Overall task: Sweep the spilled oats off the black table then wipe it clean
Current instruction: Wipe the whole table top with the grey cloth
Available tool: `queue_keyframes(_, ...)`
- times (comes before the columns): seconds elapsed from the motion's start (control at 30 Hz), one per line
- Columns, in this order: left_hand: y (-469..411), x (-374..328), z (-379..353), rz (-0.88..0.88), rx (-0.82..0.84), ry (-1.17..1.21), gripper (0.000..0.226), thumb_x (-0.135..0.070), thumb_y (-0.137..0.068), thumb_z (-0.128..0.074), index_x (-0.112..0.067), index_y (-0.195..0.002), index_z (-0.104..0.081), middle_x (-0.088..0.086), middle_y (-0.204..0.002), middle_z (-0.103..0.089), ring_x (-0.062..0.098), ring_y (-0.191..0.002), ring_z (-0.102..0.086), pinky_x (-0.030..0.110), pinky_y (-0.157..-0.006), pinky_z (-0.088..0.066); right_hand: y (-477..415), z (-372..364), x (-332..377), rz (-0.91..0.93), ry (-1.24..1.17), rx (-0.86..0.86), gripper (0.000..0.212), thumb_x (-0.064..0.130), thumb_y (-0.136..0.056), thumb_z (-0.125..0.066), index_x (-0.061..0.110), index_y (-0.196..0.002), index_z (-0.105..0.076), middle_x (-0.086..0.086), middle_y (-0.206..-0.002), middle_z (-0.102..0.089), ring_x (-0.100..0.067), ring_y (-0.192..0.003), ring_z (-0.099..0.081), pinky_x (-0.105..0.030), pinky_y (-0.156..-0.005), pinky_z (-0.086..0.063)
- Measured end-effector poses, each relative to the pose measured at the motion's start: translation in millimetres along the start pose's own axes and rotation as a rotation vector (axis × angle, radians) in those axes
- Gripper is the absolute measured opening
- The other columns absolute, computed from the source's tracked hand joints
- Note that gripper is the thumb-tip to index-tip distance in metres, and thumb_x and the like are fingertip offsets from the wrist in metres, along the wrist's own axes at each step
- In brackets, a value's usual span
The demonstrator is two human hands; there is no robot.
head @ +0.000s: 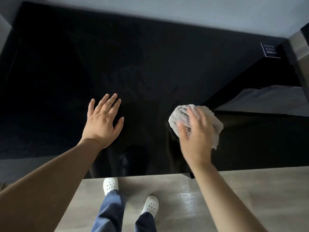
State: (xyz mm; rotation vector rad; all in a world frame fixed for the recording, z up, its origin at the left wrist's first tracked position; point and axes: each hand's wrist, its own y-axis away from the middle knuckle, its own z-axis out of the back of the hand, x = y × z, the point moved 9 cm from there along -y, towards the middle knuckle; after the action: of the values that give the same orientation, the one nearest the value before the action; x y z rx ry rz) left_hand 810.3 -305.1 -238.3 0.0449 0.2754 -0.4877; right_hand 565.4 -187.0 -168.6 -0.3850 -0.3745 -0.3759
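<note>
The glossy black table (117,56) fills most of the head view, with faint wipe streaks near its middle. No oats show on it. My left hand (103,121) lies flat on the tabletop, fingers spread. My right hand (195,136) presses a crumpled grey cloth (178,118) against the table near its right front part; the fingers lie fairly straight over the cloth and look blurred from motion.
The table's front edge (150,174) runs just ahead of my white shoes (110,185) on the grey floor. A black and steel appliance (299,52) with a small label stands at the far right. A pale wall lies behind the table.
</note>
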Motion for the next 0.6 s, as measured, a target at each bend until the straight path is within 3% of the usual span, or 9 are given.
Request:
queue_keyframes(0.07,0,-1,0,-0.004,-0.001,0.000,0.064,-0.047,-0.093,-0.029,-0.014,-0.147,-0.035,0.002,-0.158,-0.025,0.021,-0.148,-0.013,0.050,-0.119,-0.004,11,-36,-9,-0.012,0.289,0.149,0.060,0.055,-0.089,-0.048,0.019,-0.138,-0.047,-0.011,-0.146,-0.039,-0.035,-0.132,-0.036,-0.050,-0.102,-0.035)
queue_keyframes(0.13,0,-1,0,-0.006,-0.009,0.004,0.064,-0.046,-0.093,-0.030,-0.013,-0.146,-0.036,0.003,-0.157,-0.027,0.022,-0.147,-0.015,0.050,-0.119,-0.005,1,-52,-19,-0.065,0.433,0.183,0.061,0.060,-0.087,-0.045,0.026,-0.138,-0.044,-0.007,-0.145,-0.040,-0.035,-0.129,-0.038,-0.051,-0.094,-0.038)
queue_keyframes(0.23,0,-1,0,-0.004,-0.011,0.002,0.064,-0.046,-0.092,-0.031,-0.012,-0.146,-0.038,0.004,-0.156,-0.028,0.023,-0.147,-0.017,0.050,-0.119,-0.006,-32,-35,-24,-0.085,0.334,0.010,0.031,0.041,-0.085,-0.054,0.025,-0.110,-0.063,-0.002,-0.111,-0.060,-0.028,-0.098,-0.057,-0.045,-0.073,-0.049)
queue_keyframes(0.3,0,-1,0,-0.006,-0.008,-0.006,0.064,-0.046,-0.092,-0.032,-0.012,-0.146,-0.038,0.004,-0.156,-0.028,0.023,-0.147,-0.017,0.050,-0.119,-0.006,-59,-28,-26,-0.112,0.175,0.035,0.022,0.035,-0.086,-0.060,0.020,-0.101,-0.063,-0.001,-0.098,-0.058,-0.026,-0.084,-0.060,-0.035,-0.061,-0.045)
queue_keyframes(0.37,1,0,0,-0.007,-0.010,-0.003,0.063,-0.045,-0.093,-0.032,-0.012,-0.146,-0.038,0.004,-0.156,-0.029,0.023,-0.147,-0.018,0.051,-0.119,-0.007,-87,-31,-19,-0.098,0.091,0.050,0.027,0.034,-0.088,-0.063,0.018,-0.109,-0.059,-0.002,-0.105,-0.056,-0.024,-0.082,-0.060,-0.029,-0.060,-0.037)
queue_keyframes(0.47,1,0,0,-0.015,-0.016,0.000,0.063,-0.045,-0.093,-0.033,-0.012,-0.145,-0.039,0.004,-0.156,-0.029,0.023,-0.147,-0.018,0.052,-0.119,-0.008,-125,-49,-8,-0.129,0.153,0.024,0.036,0.034,-0.088,-0.065,0.019,-0.118,-0.052,-0.005,-0.116,-0.052,-0.024,-0.089,-0.060,-0.031,-0.061,-0.040)
queue_keyframes(0.6,0,0,-1,-0.015,-0.014,-0.009,0.063,-0.045,-0.092,-0.033,-0.011,-0.145,-0.039,0.004,-0.156,-0.030,0.023,-0.147,-0.018,0.053,-0.118,-0.009,-128,-81,1,-0.096,0.283,0.143,0.018,0.024,-0.085,-0.066,0.017,-0.101,-0.061,-0.004,-0.102,-0.054,-0.025,-0.091,-0.054,-0.032,-0.059,-0.032)
